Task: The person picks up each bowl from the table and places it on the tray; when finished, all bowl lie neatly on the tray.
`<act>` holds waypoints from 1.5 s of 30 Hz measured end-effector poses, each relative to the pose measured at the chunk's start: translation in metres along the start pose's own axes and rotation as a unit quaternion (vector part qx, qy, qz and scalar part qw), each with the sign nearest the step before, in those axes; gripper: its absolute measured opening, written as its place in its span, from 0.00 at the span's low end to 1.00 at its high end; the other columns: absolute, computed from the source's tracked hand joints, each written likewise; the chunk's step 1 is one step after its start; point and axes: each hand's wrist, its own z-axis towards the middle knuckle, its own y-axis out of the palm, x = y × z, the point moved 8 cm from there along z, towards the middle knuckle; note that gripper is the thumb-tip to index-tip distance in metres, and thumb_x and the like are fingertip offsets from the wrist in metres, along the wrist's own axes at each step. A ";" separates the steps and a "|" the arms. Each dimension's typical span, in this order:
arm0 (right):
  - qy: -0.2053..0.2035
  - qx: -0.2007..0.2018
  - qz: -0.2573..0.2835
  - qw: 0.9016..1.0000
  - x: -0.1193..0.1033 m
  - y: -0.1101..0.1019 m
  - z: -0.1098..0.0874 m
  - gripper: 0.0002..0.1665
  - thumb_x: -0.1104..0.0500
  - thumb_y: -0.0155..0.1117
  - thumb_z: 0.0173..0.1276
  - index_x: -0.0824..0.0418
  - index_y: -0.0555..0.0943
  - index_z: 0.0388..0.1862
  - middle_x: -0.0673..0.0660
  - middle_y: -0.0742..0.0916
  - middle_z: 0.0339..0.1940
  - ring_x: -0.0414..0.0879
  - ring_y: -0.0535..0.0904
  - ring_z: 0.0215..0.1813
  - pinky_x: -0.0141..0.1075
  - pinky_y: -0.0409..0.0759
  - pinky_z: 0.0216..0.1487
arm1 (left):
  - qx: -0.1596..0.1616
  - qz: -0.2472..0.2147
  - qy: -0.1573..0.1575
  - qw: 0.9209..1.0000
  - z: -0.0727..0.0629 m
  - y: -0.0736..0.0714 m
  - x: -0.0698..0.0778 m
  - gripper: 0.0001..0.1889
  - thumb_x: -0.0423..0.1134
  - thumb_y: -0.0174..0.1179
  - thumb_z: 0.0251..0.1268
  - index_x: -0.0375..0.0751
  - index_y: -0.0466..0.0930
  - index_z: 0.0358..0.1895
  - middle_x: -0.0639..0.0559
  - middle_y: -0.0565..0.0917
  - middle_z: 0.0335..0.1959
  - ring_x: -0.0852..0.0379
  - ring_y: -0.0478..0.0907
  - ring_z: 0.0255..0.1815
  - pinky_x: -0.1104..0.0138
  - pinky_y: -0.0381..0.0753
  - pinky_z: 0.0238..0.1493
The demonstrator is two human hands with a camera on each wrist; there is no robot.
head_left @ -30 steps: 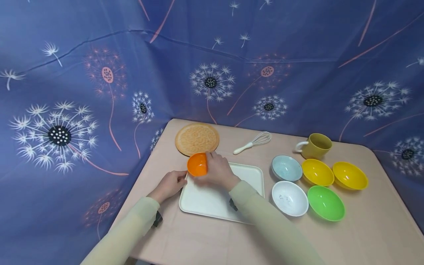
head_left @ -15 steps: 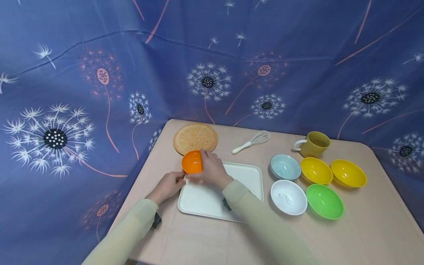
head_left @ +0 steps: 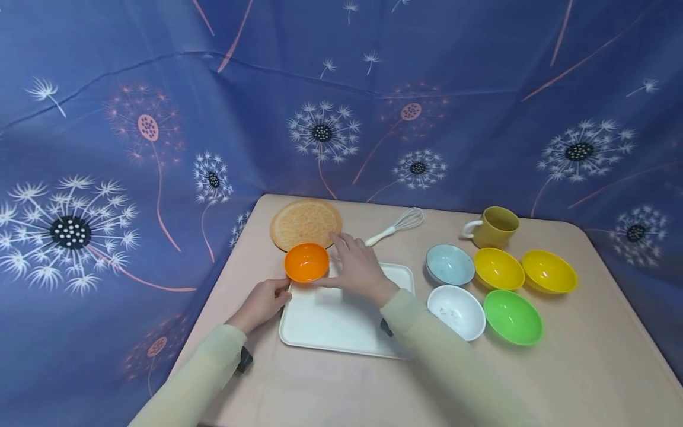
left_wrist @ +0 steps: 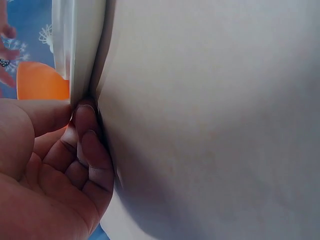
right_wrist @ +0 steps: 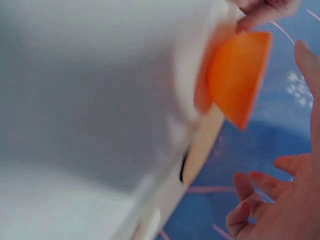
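Note:
A small orange bowl [head_left: 306, 263] stands upright at the back left corner of a white rectangular tray [head_left: 341, 323]. My left hand [head_left: 262, 303] pinches the tray's left rim beside the bowl. In the left wrist view the thumb lies over the tray edge [left_wrist: 87, 45] and curled fingers are tucked below it. Just right of the bowl is my right hand [head_left: 358, 270], fingers spread and holding nothing. The right wrist view shows a gap between that hand [right_wrist: 280, 195] and the bowl [right_wrist: 237, 80].
Behind the tray lie a round, flat, bread-patterned piece [head_left: 305, 223] and a white whisk [head_left: 396, 226]. To the right are a light blue bowl [head_left: 450, 264], a white bowl [head_left: 456, 312], a green bowl [head_left: 513, 317], two yellow bowls [head_left: 549, 271] and a mustard mug [head_left: 495, 228].
My right hand has let go of the orange bowl, its fingers spreading away to the right, after shifting the bowl left to the tray corner. My left hand keeps its hold on the rim.

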 end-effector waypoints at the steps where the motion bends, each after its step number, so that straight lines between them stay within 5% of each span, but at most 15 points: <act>1: 0.002 0.002 0.002 1.000 0.006 -0.009 -0.004 0.75 0.16 0.70 0.50 0.51 0.55 0.87 0.57 0.68 0.80 0.59 0.68 0.71 0.57 0.68 0.68 | -0.001 -0.002 0.000 1.000 0.001 0.000 0.001 0.27 0.36 0.63 0.74 0.35 0.73 0.74 0.54 0.71 0.22 0.57 0.69 0.23 0.68 0.66 0.24; 8: 0.024 0.027 -0.001 0.999 0.071 -0.066 -0.048 0.71 0.16 0.68 0.51 0.49 0.59 0.86 0.58 0.67 0.80 0.62 0.63 0.76 0.65 0.63 0.68 | -0.013 -0.003 -0.017 1.000 0.004 0.003 0.001 0.28 0.36 0.63 0.75 0.34 0.71 0.75 0.53 0.71 0.22 0.56 0.70 0.24 0.68 0.68 0.25; 15: 0.083 0.052 -0.013 0.995 0.162 -0.113 -0.105 0.69 0.17 0.67 0.54 0.54 0.61 0.85 0.65 0.66 0.81 0.71 0.60 0.75 0.72 0.57 0.68 | -0.019 -0.009 -0.038 0.999 0.002 0.003 -0.004 0.29 0.37 0.64 0.75 0.36 0.70 0.76 0.51 0.73 0.24 0.54 0.73 0.26 0.68 0.70 0.26; 20: 0.133 0.046 -0.007 0.990 0.229 -0.137 -0.144 0.64 0.22 0.71 0.56 0.56 0.65 0.82 0.67 0.65 0.80 0.74 0.58 0.74 0.75 0.56 0.65 | -0.019 -0.005 -0.027 0.999 0.000 0.004 -0.003 0.29 0.37 0.63 0.75 0.35 0.70 0.76 0.51 0.72 0.25 0.54 0.72 0.27 0.68 0.72 0.26; 25: 0.177 0.028 -0.028 0.983 0.289 -0.154 -0.174 0.69 0.22 0.71 0.56 0.63 0.60 0.83 0.74 0.64 0.78 0.79 0.56 0.71 0.76 0.53 0.64 | -0.013 -0.004 -0.005 1.000 -0.002 0.002 -0.004 0.29 0.36 0.62 0.75 0.34 0.70 0.75 0.53 0.70 0.22 0.55 0.70 0.24 0.67 0.69 0.23; 34: 0.233 -0.044 -0.074 0.969 0.381 -0.166 -0.208 0.76 0.21 0.72 0.53 0.71 0.56 0.82 0.80 0.61 0.73 0.84 0.52 0.68 0.80 0.54 0.58 | -0.014 -0.008 -0.029 0.999 -0.003 0.002 -0.007 0.29 0.37 0.62 0.75 0.35 0.70 0.76 0.52 0.72 0.23 0.55 0.71 0.25 0.68 0.69 0.24; 45: 0.286 -0.093 0.047 0.953 0.418 -0.142 -0.233 0.79 0.26 0.71 0.61 0.80 0.41 0.80 0.89 0.52 0.72 0.87 0.52 0.69 0.80 0.55 0.62 | -0.015 -0.001 -0.032 0.999 -0.001 0.005 -0.005 0.29 0.37 0.63 0.75 0.36 0.70 0.76 0.51 0.73 0.25 0.54 0.72 0.27 0.68 0.71 0.25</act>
